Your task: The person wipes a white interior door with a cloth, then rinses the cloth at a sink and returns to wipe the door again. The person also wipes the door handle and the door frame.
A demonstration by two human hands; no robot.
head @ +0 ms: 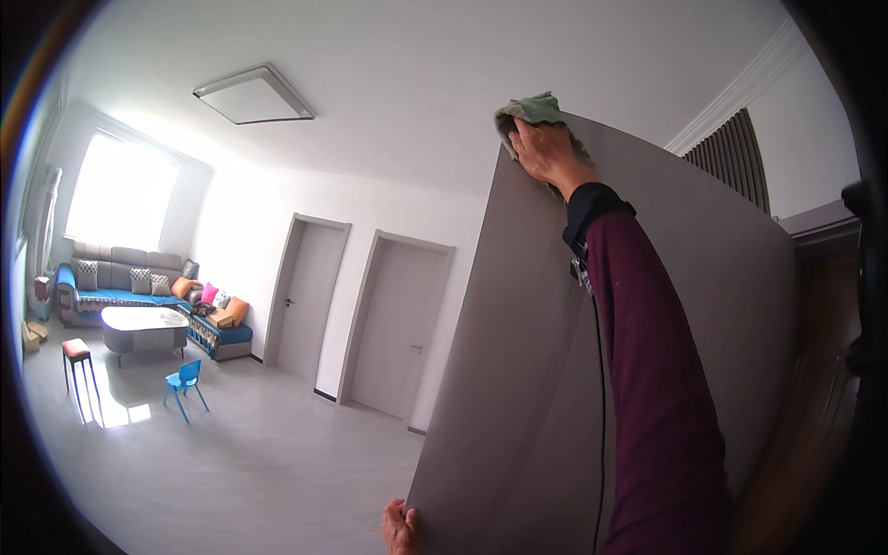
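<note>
My right hand (544, 149) is raised high and holds a grey-green cloth (538, 107) against the top corner of a tall grey door panel (666, 229). The cloth is folded over the panel's upper edge, and part of it hangs below my palm. A maroon sleeve with a dark cuff covers that arm, and a thin black cable (601, 402) runs down beside it. Low in the view, my left hand (401, 528) grips the panel's left edge; its wrist is cut off by the picture's bottom rim.
Across the grey floor stand a blue child's chair (186, 378), a red-topped stool (76, 349), an oval coffee table (142, 336) and a corner sofa (125, 295). Two grey doors (309, 298) are shut in the white wall. A brown wooden door (825, 333) stands at right.
</note>
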